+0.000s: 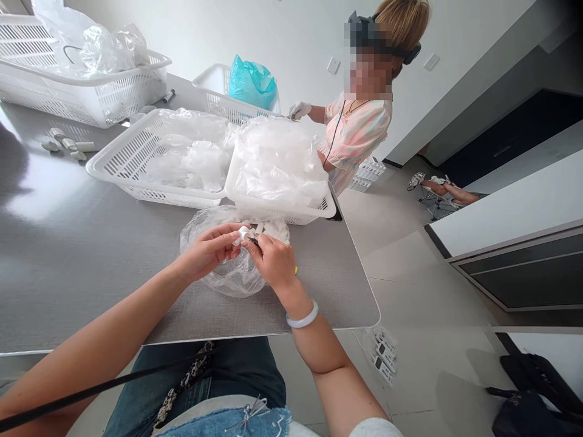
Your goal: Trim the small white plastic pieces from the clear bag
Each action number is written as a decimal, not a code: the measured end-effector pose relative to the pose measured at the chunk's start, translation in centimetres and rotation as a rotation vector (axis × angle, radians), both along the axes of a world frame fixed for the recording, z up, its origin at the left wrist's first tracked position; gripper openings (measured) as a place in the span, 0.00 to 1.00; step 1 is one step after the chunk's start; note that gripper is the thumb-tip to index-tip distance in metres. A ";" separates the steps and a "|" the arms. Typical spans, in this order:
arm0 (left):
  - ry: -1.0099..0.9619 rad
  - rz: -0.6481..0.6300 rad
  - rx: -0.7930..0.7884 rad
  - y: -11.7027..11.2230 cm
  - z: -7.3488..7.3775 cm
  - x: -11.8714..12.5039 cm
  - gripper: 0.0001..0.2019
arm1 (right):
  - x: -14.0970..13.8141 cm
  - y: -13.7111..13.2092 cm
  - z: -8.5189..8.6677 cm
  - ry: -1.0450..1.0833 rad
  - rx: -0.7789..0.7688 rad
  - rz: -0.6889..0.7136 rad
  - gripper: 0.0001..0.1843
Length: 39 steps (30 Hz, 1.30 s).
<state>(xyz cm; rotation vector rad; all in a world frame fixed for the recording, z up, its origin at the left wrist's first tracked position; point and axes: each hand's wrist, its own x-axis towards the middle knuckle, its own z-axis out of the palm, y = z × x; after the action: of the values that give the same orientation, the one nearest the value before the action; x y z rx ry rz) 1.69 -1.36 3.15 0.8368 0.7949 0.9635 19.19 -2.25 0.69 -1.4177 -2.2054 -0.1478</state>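
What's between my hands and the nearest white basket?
A clear plastic bag of small white parts, seen from the head camera, fills the gap up to the basket.

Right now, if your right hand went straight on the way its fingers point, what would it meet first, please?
Most likely the white part pinched by the left hand; the right hand seems to touch it at the fingertips.

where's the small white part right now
Head view, centre: the small white part is held by the left hand, against the right hand, over the clear bag, just before the nearest white basket.
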 end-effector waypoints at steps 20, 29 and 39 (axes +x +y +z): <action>0.162 0.279 0.310 -0.2 -0.4 0.2 0.18 | -0.1 -0.2 0.3 0.007 -0.049 -0.014 0.34; 0.085 0.245 0.316 -0.3 -0.2 0.2 0.16 | -0.1 -0.1 0.1 0.067 -0.064 -0.015 0.41; 0.029 0.130 0.299 -0.1 0.1 -0.3 0.18 | 0.2 -0.1 0.1 0.090 -0.024 0.005 0.32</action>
<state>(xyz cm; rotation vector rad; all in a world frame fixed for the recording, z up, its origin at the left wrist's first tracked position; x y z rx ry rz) 1.39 -1.42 3.22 1.0680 0.7468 1.2077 19.40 -2.39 0.81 -1.4041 -2.1438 -0.0544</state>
